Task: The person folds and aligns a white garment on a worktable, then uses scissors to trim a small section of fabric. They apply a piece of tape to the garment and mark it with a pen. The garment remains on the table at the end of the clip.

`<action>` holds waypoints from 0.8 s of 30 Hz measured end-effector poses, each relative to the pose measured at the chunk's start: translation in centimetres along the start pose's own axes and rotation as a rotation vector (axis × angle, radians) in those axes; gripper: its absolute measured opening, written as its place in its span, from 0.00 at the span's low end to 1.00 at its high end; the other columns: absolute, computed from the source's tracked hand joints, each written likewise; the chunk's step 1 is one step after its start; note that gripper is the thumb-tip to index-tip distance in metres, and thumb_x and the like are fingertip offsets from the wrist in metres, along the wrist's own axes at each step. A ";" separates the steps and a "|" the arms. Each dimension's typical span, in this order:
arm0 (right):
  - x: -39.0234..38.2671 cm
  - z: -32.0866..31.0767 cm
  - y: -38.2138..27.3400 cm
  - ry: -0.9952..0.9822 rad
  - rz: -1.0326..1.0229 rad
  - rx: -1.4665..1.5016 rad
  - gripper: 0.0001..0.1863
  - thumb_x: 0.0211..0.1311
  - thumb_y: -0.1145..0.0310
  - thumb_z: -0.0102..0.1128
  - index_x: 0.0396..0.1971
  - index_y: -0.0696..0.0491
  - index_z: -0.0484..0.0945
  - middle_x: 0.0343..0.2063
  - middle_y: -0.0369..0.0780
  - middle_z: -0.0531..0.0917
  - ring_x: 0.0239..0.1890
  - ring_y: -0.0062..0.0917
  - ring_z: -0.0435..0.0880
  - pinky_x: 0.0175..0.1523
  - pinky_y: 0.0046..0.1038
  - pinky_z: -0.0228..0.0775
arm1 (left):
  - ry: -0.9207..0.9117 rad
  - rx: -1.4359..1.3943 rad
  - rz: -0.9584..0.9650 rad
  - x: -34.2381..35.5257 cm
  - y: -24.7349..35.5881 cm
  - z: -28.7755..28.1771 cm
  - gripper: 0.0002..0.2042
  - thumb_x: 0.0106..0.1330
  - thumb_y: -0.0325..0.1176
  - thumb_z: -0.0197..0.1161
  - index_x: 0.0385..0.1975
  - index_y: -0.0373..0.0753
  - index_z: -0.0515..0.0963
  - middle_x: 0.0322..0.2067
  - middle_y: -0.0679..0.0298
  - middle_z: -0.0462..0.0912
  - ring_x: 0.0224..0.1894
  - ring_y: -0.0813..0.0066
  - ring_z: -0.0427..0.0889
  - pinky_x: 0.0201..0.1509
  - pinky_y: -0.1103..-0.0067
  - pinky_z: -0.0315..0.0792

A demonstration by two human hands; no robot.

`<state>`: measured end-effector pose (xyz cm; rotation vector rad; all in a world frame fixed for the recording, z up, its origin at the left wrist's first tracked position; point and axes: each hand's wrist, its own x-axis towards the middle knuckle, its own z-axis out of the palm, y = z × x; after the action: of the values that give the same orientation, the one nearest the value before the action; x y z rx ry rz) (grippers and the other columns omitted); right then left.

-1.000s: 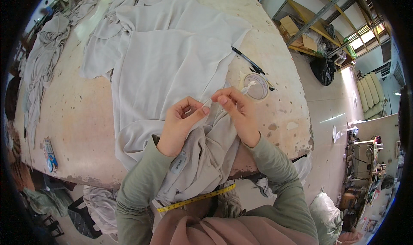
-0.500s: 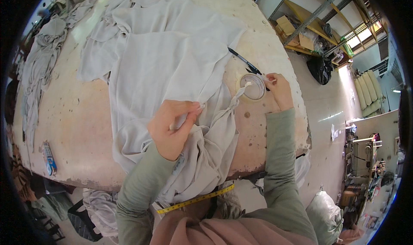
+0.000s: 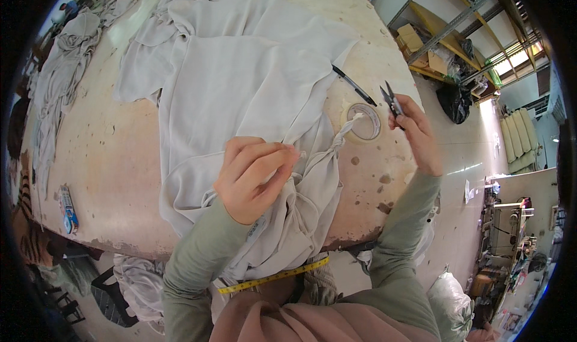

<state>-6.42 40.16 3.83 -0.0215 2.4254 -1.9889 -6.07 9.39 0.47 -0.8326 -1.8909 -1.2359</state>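
Note:
My right hand is raised over the table's right side, closed round small dark thread snips with the blades pointing up and away. My left hand is closed in a pinch above the light grey cloth. A tiny pale bit shows at its fingertips, too small to name. Between the hands, a twisted end of the cloth reaches into a roll of cream tape lying flat. Just beyond the tape lies a black pen.
A blue-and-grey box cutter lies at the table's left. More grey cloth is heaped along the far left edge. A yellow tape measure hangs across my front. Metal shelving stands beyond the table on the right.
My right hand has picked up the snips from beside the tape roll and moved right with them. My left hand has shifted slightly right, still pinching.

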 end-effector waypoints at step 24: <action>-1.8 11.0 -0.8 0.033 -0.380 -0.293 0.21 0.42 0.75 0.72 0.41 0.54 0.85 0.22 0.33 0.75 0.25 0.17 0.69 0.30 0.20 0.60 | -0.127 -0.109 -0.317 -0.2 -0.5 0.3 0.12 0.47 0.18 0.67 0.31 0.38 0.82 0.31 0.63 0.81 0.34 0.69 0.78 0.37 0.78 0.72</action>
<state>-4.52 29.26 2.47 -0.4876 2.8897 -1.7304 -6.43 9.50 0.03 -0.6990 -2.1330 -1.5190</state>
